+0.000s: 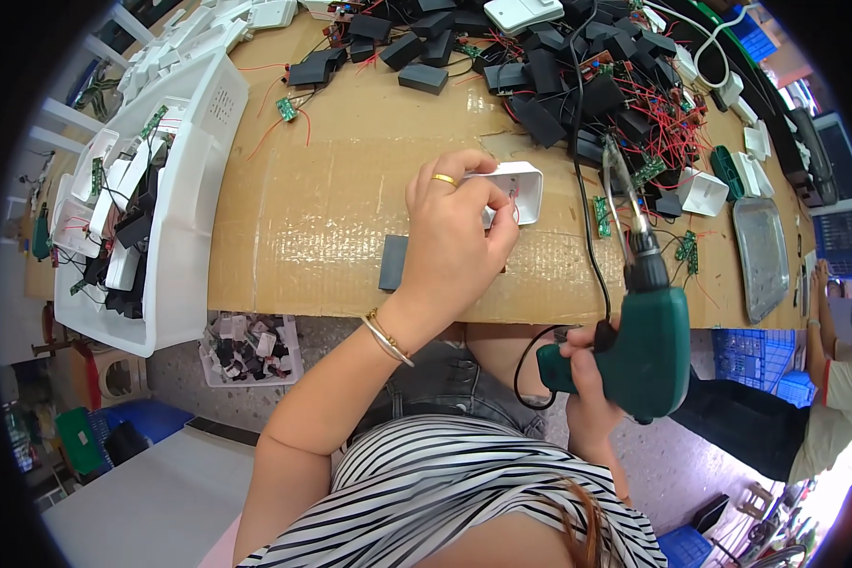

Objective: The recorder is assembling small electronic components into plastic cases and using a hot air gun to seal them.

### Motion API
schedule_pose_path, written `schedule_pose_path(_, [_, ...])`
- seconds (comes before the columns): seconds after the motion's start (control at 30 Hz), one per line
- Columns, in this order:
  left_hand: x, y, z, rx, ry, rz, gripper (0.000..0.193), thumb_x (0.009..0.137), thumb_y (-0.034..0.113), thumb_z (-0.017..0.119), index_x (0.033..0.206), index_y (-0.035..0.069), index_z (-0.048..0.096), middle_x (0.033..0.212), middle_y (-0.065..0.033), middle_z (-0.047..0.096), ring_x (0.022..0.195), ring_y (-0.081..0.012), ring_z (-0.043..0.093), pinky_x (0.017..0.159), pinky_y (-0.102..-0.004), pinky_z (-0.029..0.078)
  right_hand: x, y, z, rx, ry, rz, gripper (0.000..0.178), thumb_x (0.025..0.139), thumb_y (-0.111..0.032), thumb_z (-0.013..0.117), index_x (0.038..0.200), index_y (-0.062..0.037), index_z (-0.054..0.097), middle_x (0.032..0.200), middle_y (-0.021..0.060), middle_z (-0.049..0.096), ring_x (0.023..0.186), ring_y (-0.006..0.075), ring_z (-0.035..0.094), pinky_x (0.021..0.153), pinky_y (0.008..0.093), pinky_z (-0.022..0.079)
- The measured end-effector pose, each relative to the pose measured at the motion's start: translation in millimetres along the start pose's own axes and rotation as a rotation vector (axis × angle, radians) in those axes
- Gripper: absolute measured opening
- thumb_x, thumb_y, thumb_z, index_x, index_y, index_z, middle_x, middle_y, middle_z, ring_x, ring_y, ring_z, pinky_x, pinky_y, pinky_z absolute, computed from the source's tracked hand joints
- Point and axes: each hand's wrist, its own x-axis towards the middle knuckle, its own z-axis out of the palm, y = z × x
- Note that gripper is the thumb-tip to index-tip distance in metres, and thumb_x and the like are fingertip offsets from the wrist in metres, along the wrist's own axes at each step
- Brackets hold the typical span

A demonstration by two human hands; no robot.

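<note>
My right hand (589, 383) is wrapped round the handle of a green pistol-shaped soldering gun (655, 355), held up past the table's front edge. Its metal tip (639, 220) points away from me toward the heap of parts. Over the cardboard, my left hand (459, 222) is closed at the near left side of a small open white plastic case (530, 194). Thumb and forefinger pinch together at the case's opening, where a bit of red wire shows. A black block (393, 262) lies partly hidden beside my left wrist.
Black blocks (544, 95) and red wires (667, 142) heap up at the far right. A white bin (194, 222) of cases and circuit boards stands left. A grey metal tray (760, 260) lies right. The gun's black cord (582, 189) crosses the cardboard. Another person (838, 398) is at far right.
</note>
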Motion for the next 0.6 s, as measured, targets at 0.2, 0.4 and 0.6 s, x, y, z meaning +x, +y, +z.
schedule_pose_path(0.2, [1.5,0.2,4.5,0.041,0.034,0.012,0.007,0.065,0.002,0.060,0.067,0.002,0.053,0.094,-0.0106,0.053,0.090,-0.0282,0.048,0.084,-0.0396,0.035,-15.6,20.1,-17.1,-0.032,-0.082,-0.024,0.048,0.073,-0.018,0.066,0.111,0.0015,0.045,0.096,0.0101,0.052,0.086,0.0185,0.050,0.078,0.0327,0.040])
schedule_pose_path(0.4, [0.3,-5.5,9.1,0.049,0.063,0.081,0.009,0.063,0.001,0.060,0.066,0.001,0.052,0.094,-0.0110,0.051,0.091,-0.0283,0.047,0.082,-0.0401,0.035,-22.3,20.7,-18.5,-0.112,-0.084,0.029,0.042,0.074,-0.012,0.064,0.110,0.0021,0.047,0.096,0.0098,0.054,0.088,0.0176,0.051,0.081,0.0317,0.040])
schedule_pose_path(0.6, [-2.4,-4.9,11.6,0.187,0.056,0.104,0.009,0.064,0.004,0.062,0.063,0.004,0.053,0.097,-0.0078,0.050,0.091,-0.0265,0.045,0.082,-0.0378,0.035,-24.9,24.2,-17.5,-0.130,-0.100,0.043,0.041,0.074,-0.008,0.062,0.110,0.0022,0.047,0.097,0.0099,0.054,0.088,0.0172,0.052,0.082,0.0315,0.041])
